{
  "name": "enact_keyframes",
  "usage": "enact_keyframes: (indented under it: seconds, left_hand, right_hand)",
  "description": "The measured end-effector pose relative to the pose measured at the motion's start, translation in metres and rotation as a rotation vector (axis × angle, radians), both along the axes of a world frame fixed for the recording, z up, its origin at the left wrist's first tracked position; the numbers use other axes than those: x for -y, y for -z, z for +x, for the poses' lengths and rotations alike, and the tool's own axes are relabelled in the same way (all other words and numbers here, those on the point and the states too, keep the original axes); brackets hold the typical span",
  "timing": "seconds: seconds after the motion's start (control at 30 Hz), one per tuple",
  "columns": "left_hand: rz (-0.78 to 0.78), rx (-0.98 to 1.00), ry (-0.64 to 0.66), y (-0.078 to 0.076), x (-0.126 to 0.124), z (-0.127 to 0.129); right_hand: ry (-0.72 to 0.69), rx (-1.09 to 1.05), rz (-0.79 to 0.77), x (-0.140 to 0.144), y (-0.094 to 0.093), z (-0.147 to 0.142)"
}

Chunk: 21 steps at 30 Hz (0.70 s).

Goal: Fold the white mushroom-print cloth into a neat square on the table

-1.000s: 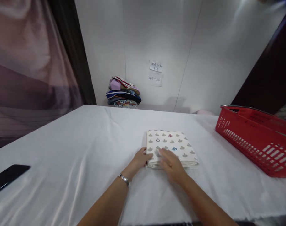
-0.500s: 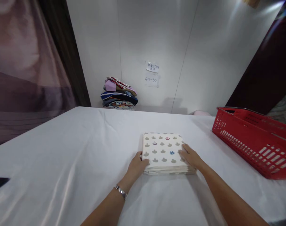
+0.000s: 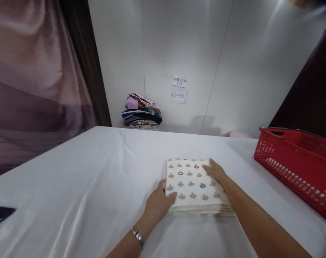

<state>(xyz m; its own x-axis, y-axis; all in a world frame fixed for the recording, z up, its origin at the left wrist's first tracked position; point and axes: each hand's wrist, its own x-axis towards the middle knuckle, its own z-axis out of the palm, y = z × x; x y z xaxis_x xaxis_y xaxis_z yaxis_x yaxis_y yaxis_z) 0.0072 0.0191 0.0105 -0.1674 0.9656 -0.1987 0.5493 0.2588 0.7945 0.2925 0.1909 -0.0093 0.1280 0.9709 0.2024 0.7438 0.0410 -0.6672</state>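
A white folded cloth (image 3: pixel 190 184) with grey, red and blue mushroom-like prints lies on the white-covered table, its several layers showing along the near edge. My left hand (image 3: pixel 159 201) grips its near left side, thumb on top and fingers down along the edge. At the far right corner my right hand (image 3: pixel 216 170) holds the cloth, thumb resting on the top face and fingers over the right side. The tips of the left fingers are partly hidden behind the cloth's edge. A metal bracelet (image 3: pixel 137 236) circles my left wrist.
To the right stands a red plastic basket (image 3: pixel 294 157). A stack of folded fabrics (image 3: pixel 143 113) is at the wall behind the table, below paper notes (image 3: pixel 179 96). A black phone-like object (image 3: pixel 1 215) lies at the left, and a pinkish curtain (image 3: pixel 31 71) hangs there.
My right hand has moved from the cloth's right side up to its far right corner. The cloth appears lower and nearer in view, while the camera view has shifted slightly.
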Motion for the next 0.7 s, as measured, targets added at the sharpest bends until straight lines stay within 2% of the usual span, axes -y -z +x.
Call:
enact_keyframes:
  seconds: [0.1, 0.2, 0.3, 0.4, 0.47, 0.53, 0.6, 0.7]
  left_hand:
    - [-0.023, 0.062, 0.04, 0.001, 0.004, 0.002]
    - [0.011, 0.14, 0.062, 0.009, -0.002, -0.001]
    - [0.053, 0.183, 0.033, 0.011, -0.026, -0.02]
    - [0.14, 0.106, -0.074, 0.0, -0.06, -0.05]
    - [0.178, 0.103, -0.2, -0.008, -0.079, -0.068]
    - [0.147, 0.126, -0.296, -0.009, -0.091, -0.078]
    - [0.146, 0.102, -0.338, -0.003, -0.094, -0.08]
    - [0.171, 0.047, -0.319, 0.009, -0.091, -0.075]
  right_hand:
    - [0.016, -0.029, -0.084, 0.001, -0.005, 0.001]
    - [0.023, -0.076, -0.194, 0.008, -0.014, 0.001]
    - [0.033, -0.156, -0.318, 0.024, -0.021, 0.001]
    - [0.021, -0.139, -0.388, 0.047, -0.022, 0.0]
    - [-0.031, -0.014, -0.384, 0.061, -0.021, 0.001]
    - [-0.085, 0.077, -0.302, 0.069, -0.02, 0.001]
    - [-0.14, 0.032, -0.22, 0.071, -0.02, 0.0]
    - [-0.229, -0.106, -0.257, 0.065, -0.021, -0.003]
